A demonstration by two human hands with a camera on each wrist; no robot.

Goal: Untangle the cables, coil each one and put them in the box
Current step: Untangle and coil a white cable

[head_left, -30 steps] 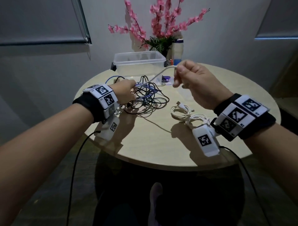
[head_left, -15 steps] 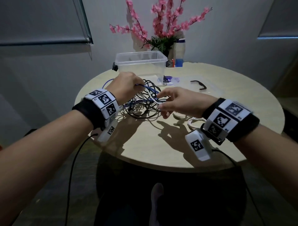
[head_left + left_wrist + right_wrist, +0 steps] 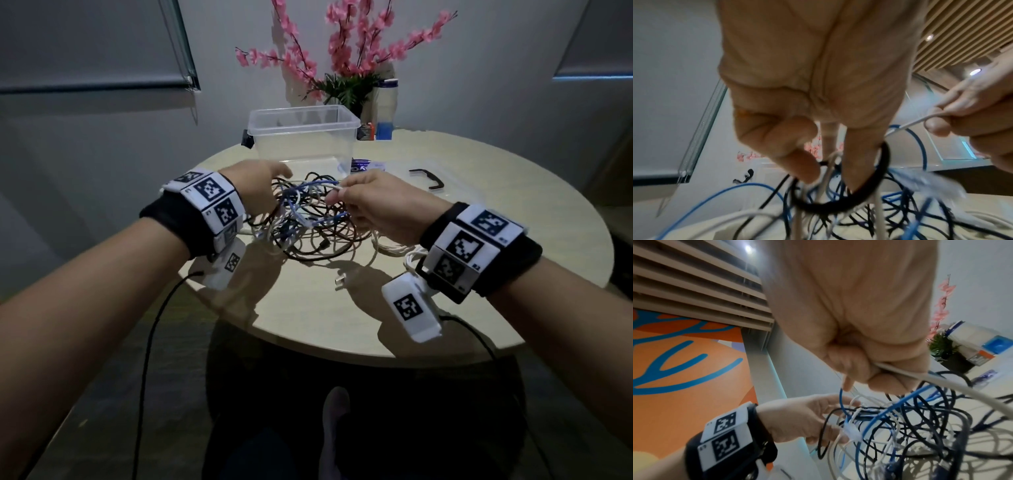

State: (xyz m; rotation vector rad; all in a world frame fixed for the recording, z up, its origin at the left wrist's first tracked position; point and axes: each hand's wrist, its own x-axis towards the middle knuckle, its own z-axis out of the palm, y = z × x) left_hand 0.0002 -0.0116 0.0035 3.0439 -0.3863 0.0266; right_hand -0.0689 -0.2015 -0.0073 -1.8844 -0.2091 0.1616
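Observation:
A tangle of black, blue and white cables [image 3: 308,222] lies on the round table [image 3: 308,318] in front of a clear plastic box [image 3: 301,111]. My left hand [image 3: 277,178] is at the tangle's left side; in the left wrist view its thumb and fingers [image 3: 826,172] hook through a black cable loop [image 3: 869,194] and hold white strands. My right hand [image 3: 337,195] pinches a white cable [image 3: 920,378] just above the tangle. That white cable runs back to a loose white bundle [image 3: 394,246] under my right wrist, with a USB plug [image 3: 339,282] lying on the table.
Behind the box stand a pot of pink flowers [image 3: 342,89] and a white bottle with a blue label [image 3: 385,102]. A black clip-like piece [image 3: 428,178] lies to the box's right. The table's front edge is close to my wrists.
My right hand came down from its raised position with the white cable to the tangle and now pinches the cable there. My left hand stayed at the tangle's left side.

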